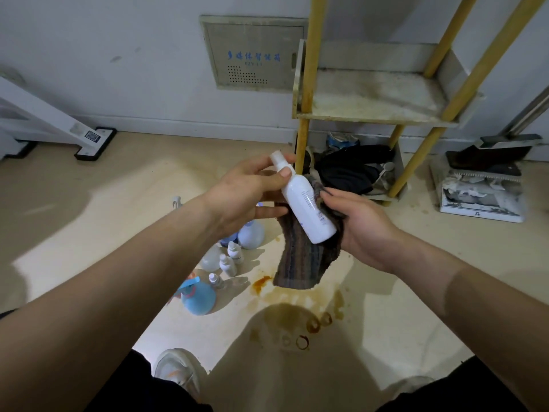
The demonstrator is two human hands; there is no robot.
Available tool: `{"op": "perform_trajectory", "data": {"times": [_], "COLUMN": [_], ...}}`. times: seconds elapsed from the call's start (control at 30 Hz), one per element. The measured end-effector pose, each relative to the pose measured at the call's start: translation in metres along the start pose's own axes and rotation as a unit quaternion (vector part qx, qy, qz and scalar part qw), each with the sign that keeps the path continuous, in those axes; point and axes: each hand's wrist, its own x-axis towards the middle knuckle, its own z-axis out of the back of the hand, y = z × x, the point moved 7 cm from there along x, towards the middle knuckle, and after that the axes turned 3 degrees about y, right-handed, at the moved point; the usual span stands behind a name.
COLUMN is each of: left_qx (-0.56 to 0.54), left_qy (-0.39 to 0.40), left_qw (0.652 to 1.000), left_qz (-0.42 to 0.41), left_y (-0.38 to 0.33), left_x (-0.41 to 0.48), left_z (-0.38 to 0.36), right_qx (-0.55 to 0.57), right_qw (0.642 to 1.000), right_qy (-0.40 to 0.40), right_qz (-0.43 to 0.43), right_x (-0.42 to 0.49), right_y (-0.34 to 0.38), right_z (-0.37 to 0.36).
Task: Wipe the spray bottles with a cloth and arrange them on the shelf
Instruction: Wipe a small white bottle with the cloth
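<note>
Left hand (249, 188) pinches the white spray bottle (306, 203) by its neck, right hand (362, 224) cups the striped cloth (303, 260) round its base, mid-air near the shelf (374, 96) — light, smooth plastic, likely slippery, best gripped at the neck.

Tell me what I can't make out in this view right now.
- Head view: bottle label print, too small to read.
- Bottles on the floor: partly behind the left forearm.
- Lower shelf contents: dark clutter, unclear.
- Shelf's higher tiers: cut off by top edge.
</note>
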Motion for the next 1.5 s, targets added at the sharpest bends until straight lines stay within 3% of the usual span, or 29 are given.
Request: {"op": "perform_trajectory", "data": {"times": [0.07, 0.13, 0.2, 0.3, 0.37, 0.5, 0.6, 0.73, 0.83, 0.93, 1.03, 1.1, 1.23, 1.37, 1.5], "left_qx": [0.005, 0.033, 0.058, 0.037, 0.011, 0.010, 0.014, 0.019, 0.037, 0.046, 0.008, -0.006, -0.003, -0.018, -0.020], "left_qy": [0.024, -0.001, -0.040, -0.079, -0.094, -0.059, -0.002, 0.033, 0.016, -0.006, -0.007, -0.016, -0.044, -0.069, -0.043], "left_qw": [1.000, 0.999, 0.996, 0.995, 0.995, 0.998, 0.999, 0.998, 0.998, 0.997, 0.998, 0.998, 0.998, 0.996, 0.997], "left_qz": [-0.011, -0.033, -0.051, -0.055, -0.041, -0.019, -0.036, -0.043, -0.054, -0.064, -0.063, -0.055, -0.052, -0.052, -0.055], "left_y": [-0.002, -0.004, -0.004, 0.003, 0.009, 0.010, 0.006, 0.006, 0.004, 0.005, 0.010, 0.015, 0.015, 0.014, 0.014], "left_x": [0.001, 0.002, 0.001, -0.001, 0.000, 0.003, 0.005, 0.004, 0.002, 0.000, -0.003, -0.002, 0.001, 0.001, 0.002], "left_z": [0.002, 0.006, 0.005, -0.003, -0.006, -0.005, -0.004, -0.009, -0.010, -0.013, -0.024, -0.028, -0.024, -0.015, -0.015], "right_qx": [0.039, 0.012, -0.084, -0.266, -0.308, -0.128, -0.016, 0.005, -0.056, -0.230, -0.439, -0.503, -0.408, -0.399, -0.361], "right_qw": [0.999, 1.000, 0.996, 0.956, 0.941, 0.988, 0.999, 0.999, 0.997, 0.963, 0.876, 0.838, 0.889, 0.898, 0.916], "right_qy": [0.010, 0.006, 0.001, 0.011, 0.017, 0.006, 0.000, 0.032, 0.025, -0.001, -0.031, -0.057, -0.045, -0.030, -0.030], "right_qz": [-0.020, -0.012, 0.035, 0.119, 0.140, 0.086, 0.036, 0.016, 0.047, 0.140, 0.197, 0.203, 0.203, 0.182, 0.173], "right_x": [0.000, 0.001, 0.001, -0.002, -0.003, 0.001, 0.003, 0.000, 0.001, -0.002, -0.006, -0.005, -0.006, -0.005, -0.005], "right_y": [-0.003, -0.003, 0.002, 0.006, 0.004, 0.006, 0.007, 0.006, 0.008, 0.020, 0.017, 0.015, 0.020, 0.015, 0.013], "right_z": [0.000, 0.001, -0.001, -0.012, -0.017, -0.010, -0.001, -0.004, -0.007, -0.009, -0.015, -0.016, -0.013, -0.010, -0.005]}}
